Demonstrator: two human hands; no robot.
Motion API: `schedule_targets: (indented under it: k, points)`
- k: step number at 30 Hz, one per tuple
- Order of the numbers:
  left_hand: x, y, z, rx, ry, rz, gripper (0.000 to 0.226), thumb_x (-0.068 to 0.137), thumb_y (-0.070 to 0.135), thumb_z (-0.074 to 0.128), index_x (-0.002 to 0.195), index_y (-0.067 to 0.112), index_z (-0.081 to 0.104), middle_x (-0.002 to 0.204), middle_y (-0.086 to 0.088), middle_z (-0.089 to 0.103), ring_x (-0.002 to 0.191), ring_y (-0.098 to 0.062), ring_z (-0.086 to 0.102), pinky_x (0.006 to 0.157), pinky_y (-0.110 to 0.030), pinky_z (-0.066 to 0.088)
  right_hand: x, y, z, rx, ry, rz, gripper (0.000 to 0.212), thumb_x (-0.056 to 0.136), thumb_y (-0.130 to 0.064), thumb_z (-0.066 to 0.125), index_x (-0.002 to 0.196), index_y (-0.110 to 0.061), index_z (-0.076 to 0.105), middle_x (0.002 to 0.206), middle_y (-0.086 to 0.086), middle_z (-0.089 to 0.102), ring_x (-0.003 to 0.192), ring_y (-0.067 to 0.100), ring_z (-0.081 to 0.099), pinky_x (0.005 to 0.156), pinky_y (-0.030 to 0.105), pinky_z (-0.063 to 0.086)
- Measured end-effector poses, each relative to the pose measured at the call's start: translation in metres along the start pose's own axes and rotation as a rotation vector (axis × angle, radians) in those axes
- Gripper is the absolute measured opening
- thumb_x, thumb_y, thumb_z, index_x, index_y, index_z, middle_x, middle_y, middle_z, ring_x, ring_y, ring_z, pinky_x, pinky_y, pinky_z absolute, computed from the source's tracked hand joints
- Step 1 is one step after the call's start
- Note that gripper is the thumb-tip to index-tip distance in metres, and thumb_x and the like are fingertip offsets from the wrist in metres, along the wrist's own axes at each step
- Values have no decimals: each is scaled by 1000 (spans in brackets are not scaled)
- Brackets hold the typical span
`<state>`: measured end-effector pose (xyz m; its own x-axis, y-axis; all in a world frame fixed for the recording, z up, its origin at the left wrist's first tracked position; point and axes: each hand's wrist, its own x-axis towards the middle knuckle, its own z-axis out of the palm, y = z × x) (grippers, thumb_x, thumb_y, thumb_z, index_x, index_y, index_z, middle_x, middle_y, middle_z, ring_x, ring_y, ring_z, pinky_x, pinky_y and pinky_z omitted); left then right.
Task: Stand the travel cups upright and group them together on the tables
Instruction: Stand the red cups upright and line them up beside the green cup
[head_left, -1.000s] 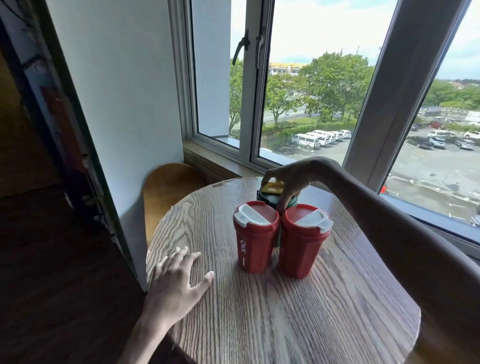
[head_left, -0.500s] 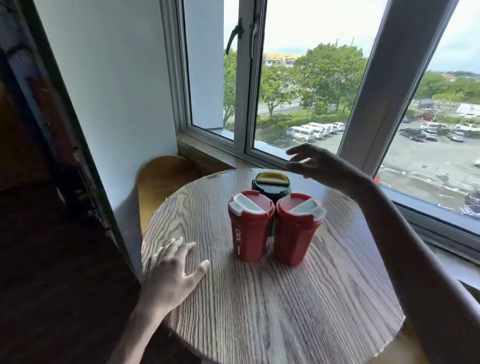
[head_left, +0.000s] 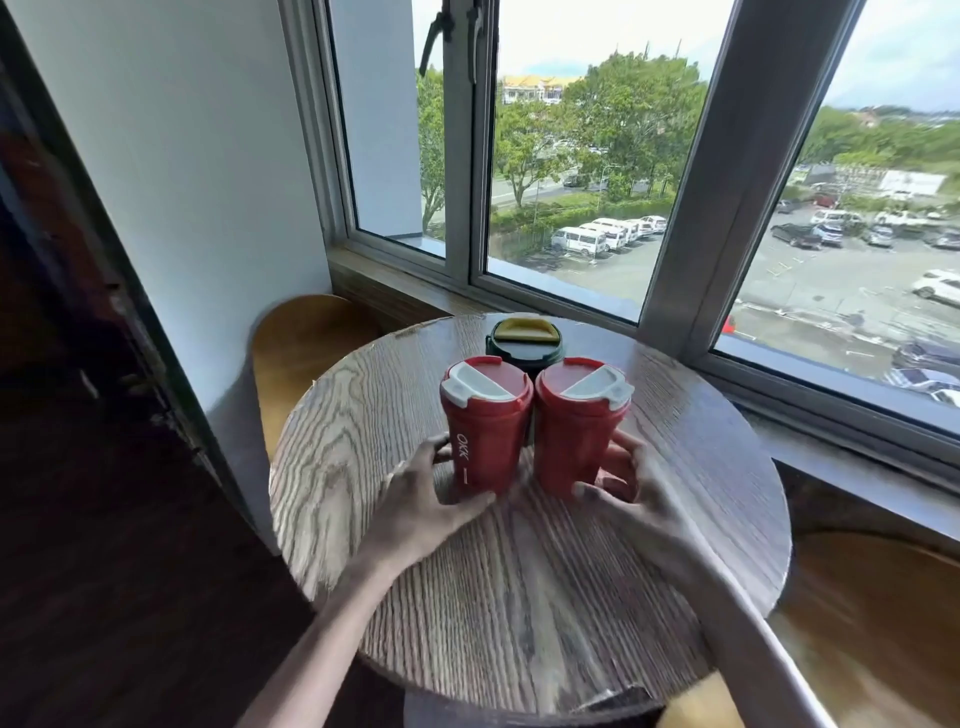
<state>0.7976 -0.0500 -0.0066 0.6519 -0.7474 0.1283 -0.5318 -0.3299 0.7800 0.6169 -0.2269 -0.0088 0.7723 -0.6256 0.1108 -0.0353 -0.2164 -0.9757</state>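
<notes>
Three travel cups stand upright, touching, on a round wooden table (head_left: 519, 597). The left red cup (head_left: 485, 423) and the right red cup (head_left: 576, 421) each have a white lid flap. A dark green cup (head_left: 524, 343) with a yellow flap stands behind them, mostly hidden. My left hand (head_left: 421, 499) wraps the base of the left red cup. My right hand (head_left: 628, 493) wraps the base of the right red cup.
A window (head_left: 597, 182) with a grey frame runs close behind the table, with a wooden sill (head_left: 395, 291) below it. A wooden chair seat (head_left: 301, 343) sits at the left by the white wall. Another wooden seat (head_left: 872, 634) lies at the lower right.
My right hand left the green cup's lid and came down to the right red cup's base. My left hand moved off the tabletop onto the left red cup's base.
</notes>
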Motion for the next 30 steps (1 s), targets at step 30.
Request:
schedule_targets:
  k: [30]
  points:
    - [-311, -22, -61, 523, 697, -412, 52, 78, 55, 47, 111, 18, 62, 105, 1, 67, 95, -22, 66, 79, -40, 54, -122, -60, 172, -676, -586, -570, 44, 80, -48, 64, 120, -31, 53, 117, -7, 52, 110, 16, 54, 88, 36, 48]
